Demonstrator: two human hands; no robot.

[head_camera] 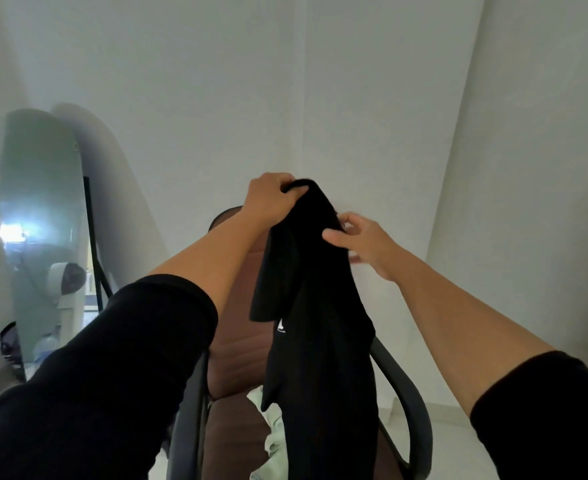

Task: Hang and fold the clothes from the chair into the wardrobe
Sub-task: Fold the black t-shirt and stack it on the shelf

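- The left hand [268,199] is raised in front of the white wall [320,81]. Its fingers are curled over the top of a black garment [316,306] and grip the fabric there.
- The black garment hangs down from this grip in a long, loose fold. It has a small white mark [280,326] about halfway down, and one short part — it looks like a sleeve — hangs free on the left side.
- The right hand [361,242] is just beside the upper right edge of the garment. The thumb and the fingers are bent toward the fabric and touch it, but I cannot tell if they really pinch it or only rest against it.
- Both forearms are bare, with black sleeves [129,358] pushed up near the elbows.
- Below and behind the garment stands a brown chair [237,348] with dark armrests [417,427]. The lower end of the garment hangs in front of the chair's back and reaches down over the seat.
- On the seat, near its front edge, lies a pale green-white cloth [271,424], crumpled — the black garment partly hides it.
- At the left side a tall mirror [39,209] with a rounded top leans against the wall. It reflects a bright light and some blurred things that I cannot name.
- The floor [448,420] to the right of the chair is pale.
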